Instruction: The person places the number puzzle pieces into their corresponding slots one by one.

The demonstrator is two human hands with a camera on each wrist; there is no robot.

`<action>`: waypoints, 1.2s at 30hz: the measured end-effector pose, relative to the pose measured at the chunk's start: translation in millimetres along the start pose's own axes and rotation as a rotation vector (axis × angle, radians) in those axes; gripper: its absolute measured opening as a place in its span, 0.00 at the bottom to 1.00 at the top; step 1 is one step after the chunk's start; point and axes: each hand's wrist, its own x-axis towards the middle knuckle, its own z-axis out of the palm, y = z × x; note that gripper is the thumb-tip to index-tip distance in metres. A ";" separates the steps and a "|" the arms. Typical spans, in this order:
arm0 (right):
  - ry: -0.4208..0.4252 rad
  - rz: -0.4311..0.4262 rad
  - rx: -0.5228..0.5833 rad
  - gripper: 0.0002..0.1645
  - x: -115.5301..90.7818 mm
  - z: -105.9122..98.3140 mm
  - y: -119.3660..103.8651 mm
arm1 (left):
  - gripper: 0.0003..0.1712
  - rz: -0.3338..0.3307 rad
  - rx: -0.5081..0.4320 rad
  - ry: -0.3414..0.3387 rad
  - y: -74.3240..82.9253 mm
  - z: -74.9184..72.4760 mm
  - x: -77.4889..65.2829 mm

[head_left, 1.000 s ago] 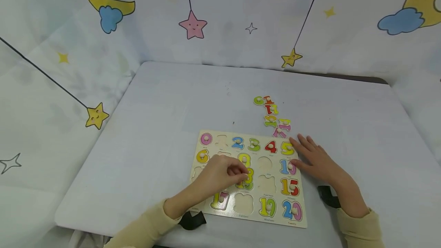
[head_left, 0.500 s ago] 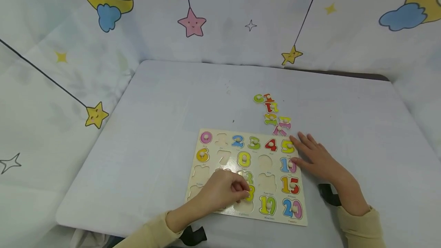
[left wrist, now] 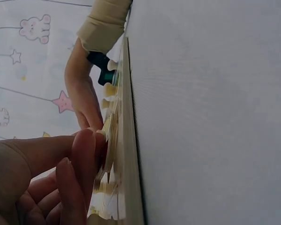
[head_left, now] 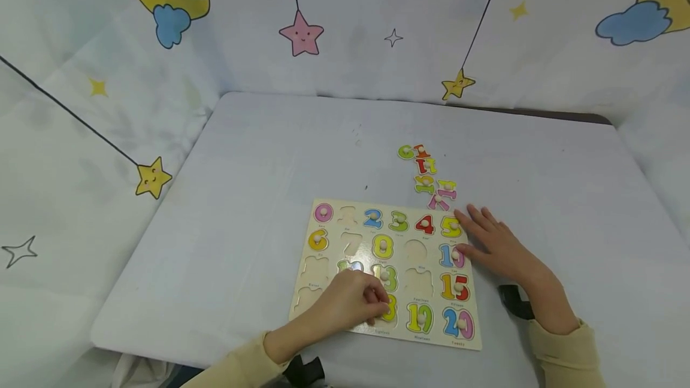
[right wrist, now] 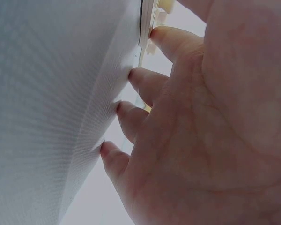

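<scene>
A wooden number puzzle board [head_left: 405,305] lies on the table, with several knobbed number pieces in its recesses. My left hand [head_left: 350,299] pinches the number 18 puzzle piece [head_left: 392,308] by its knob, over the Eighteen recess in the bottom row; the hand covers part of the piece. In the left wrist view the piece [left wrist: 110,145] is tilted close against the board's face, held between thumb and finger. My right hand [head_left: 498,248] rests with spread fingers at the board's upper right corner, some fingertips on the table in the right wrist view.
Loose number pieces [head_left: 424,184] lie in a cluster on the white table [head_left: 259,154] behind the board. Recesses such as Fourteen [head_left: 418,284] and Nine [head_left: 415,252] show bare wood. A patterned cloth [head_left: 356,35] hangs behind the table.
My left hand has moved the number 18 piece toward me, from over the Thirteen piece down to the Eighteen recess. The right hand has stayed at the board's corner.
</scene>
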 end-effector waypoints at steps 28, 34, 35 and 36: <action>0.000 -0.008 -0.010 0.47 1.4 -3.9 -4.3 | 0.08 0.067 0.169 -0.129 1.0 -5.5 13.3; -0.003 -0.012 0.003 0.47 0.6 -3.3 -4.2 | 0.08 0.102 0.249 -0.141 0.7 -6.0 14.4; -0.001 -0.013 0.004 0.47 0.4 -2.8 -4.0 | 0.08 0.112 0.263 -0.156 0.7 -6.3 15.0; 0.002 -0.016 0.007 0.47 0.4 -2.2 -3.6 | 0.07 0.124 0.278 -0.175 0.7 -7.0 15.8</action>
